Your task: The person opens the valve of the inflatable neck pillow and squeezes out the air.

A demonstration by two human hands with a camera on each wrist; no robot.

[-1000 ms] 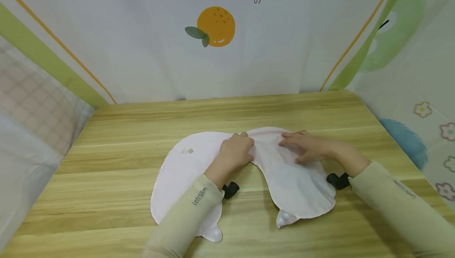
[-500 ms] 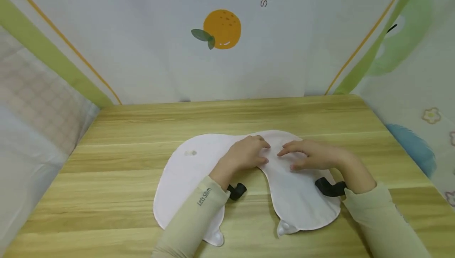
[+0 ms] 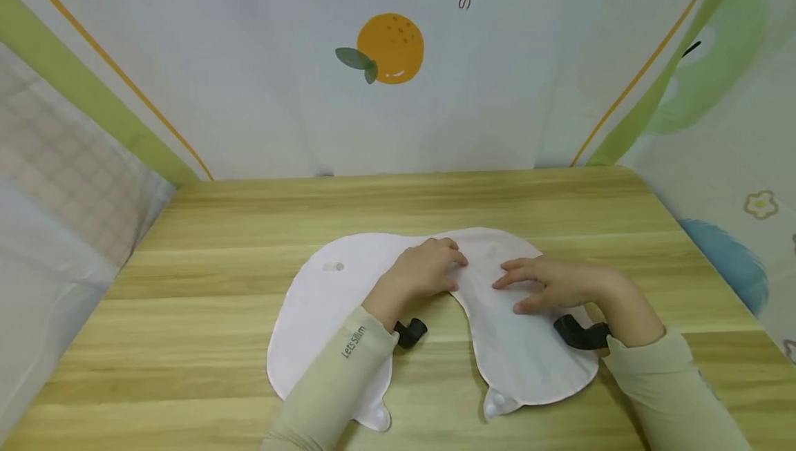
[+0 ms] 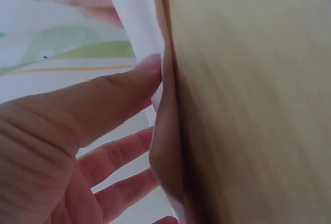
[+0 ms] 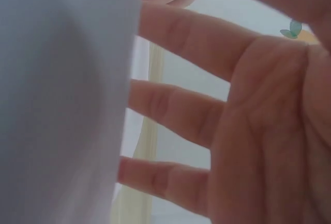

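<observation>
Pale pink bib [image 3: 323,306] on a light wood-grain worktop [image 3: 205,230]; sage-green sleeves [image 3: 329,396]; white backdrop [image 3: 249,92] printed with an orange.

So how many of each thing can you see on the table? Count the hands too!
Pale pink bib: 1
Snap buttons on the bib's tabs: 2, the other at
Hands: 2, left hand and right hand, both resting on the bib
Black wrist mounts: 2, the other at
Wooden table: 1
Total: 8
</observation>
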